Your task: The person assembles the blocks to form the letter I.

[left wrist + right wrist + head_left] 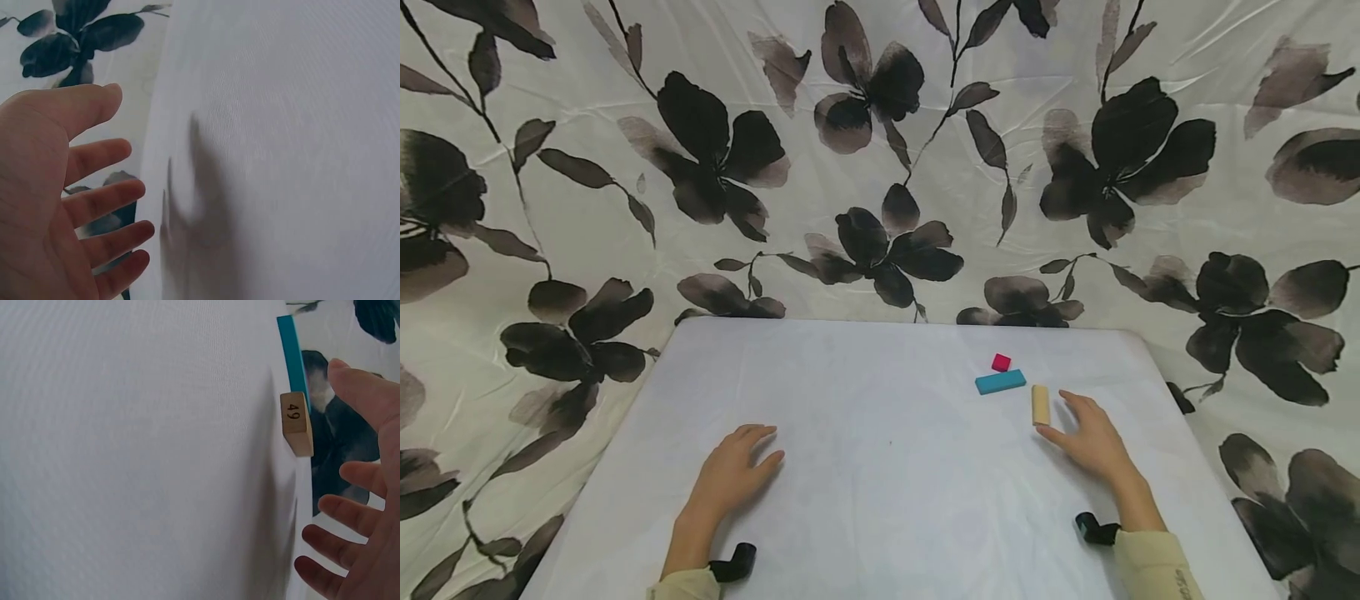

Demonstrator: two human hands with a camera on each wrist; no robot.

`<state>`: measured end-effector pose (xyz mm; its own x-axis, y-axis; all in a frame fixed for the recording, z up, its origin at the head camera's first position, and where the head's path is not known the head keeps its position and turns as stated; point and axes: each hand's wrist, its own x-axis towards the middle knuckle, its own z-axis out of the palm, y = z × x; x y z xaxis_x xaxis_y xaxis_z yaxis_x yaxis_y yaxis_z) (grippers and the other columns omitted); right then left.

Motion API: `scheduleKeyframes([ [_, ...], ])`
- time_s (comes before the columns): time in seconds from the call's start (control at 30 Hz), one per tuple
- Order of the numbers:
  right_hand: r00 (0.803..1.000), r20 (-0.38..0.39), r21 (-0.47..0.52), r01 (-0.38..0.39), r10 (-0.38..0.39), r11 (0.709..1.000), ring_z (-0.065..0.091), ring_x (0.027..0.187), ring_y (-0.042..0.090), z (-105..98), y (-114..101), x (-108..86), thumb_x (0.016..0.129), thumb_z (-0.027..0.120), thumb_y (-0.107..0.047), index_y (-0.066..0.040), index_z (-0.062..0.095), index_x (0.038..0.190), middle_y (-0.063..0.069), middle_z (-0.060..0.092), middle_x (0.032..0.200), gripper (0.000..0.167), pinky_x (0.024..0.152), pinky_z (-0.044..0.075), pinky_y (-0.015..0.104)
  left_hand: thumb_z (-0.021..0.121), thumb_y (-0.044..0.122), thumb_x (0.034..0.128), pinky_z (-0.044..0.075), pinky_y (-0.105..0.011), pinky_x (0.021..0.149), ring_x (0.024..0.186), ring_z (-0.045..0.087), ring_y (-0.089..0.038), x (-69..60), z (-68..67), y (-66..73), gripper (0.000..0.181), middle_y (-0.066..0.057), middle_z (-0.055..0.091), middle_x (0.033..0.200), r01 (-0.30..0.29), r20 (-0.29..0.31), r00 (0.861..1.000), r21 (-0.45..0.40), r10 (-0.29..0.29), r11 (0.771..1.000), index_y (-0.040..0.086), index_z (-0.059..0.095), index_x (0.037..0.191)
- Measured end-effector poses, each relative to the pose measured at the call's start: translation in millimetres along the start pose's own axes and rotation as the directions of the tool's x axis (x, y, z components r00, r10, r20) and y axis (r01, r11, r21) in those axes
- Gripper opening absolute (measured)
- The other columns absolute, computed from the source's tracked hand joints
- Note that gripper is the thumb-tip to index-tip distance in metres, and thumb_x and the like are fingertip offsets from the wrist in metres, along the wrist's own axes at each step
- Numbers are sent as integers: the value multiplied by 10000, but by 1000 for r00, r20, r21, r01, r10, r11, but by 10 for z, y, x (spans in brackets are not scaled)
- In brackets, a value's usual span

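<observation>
On the right part of the white table, a natural wood block (1041, 405) stands or lies close to the thumb and index finger of the right hand (1092, 443). The right wrist view shows that block (297, 424) with "49" on its end and the right hand (369, 500) beside it, fingers spread, holding nothing. Behind the wood block are a blue block (1000, 382) and a small red block (1001, 362). Over the left part of the table, the left hand (730, 475) is relaxed and empty; the left wrist view shows its fingers (115, 203) apart.
The white tabletop (880, 517) spans the lower middle. Past its far edge hangs or lies a cloth (985, 208) with dark flowers, also seen along both sides. A black device (734, 563) sits at the left wrist and another (1096, 530) at the right wrist.
</observation>
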<state>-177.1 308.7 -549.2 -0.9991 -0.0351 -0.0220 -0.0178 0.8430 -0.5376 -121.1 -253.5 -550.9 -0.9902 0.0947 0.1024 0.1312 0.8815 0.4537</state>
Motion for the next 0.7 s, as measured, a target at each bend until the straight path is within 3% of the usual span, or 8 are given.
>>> scheduleKeyframes([
  [0.27,999,-19,-2,-35,35,999,316,1303,492,119,-76,98,804,687,-619,24,367,1450,292,350,1441,966,1008,279,666,668,391,919,376,-539,1006,1250,491,-339,7,21,105,457,-90,574,1321,30,47,999,-124,-24,992,133,619,1292],
  [0.43,998,-46,-14,-49,48,999,322,1293,501,144,-126,137,793,671,-651,23,367,1448,296,347,1436,988,996,280,677,676,407,912,401,-515,992,1231,515,-306,19,51,158,447,-53,592,1293,8,43,999,-200,1,980,150,628,1275],
  [0.7,994,-79,-60,-77,72,995,348,1265,509,200,-197,195,793,681,-625,33,407,1419,312,371,1412,949,952,288,702,685,376,912,401,-490,1002,1226,524,-274,49,109,270,407,-23,602,1281,-5,64,998,-227,20,974,169,637,1259],
])
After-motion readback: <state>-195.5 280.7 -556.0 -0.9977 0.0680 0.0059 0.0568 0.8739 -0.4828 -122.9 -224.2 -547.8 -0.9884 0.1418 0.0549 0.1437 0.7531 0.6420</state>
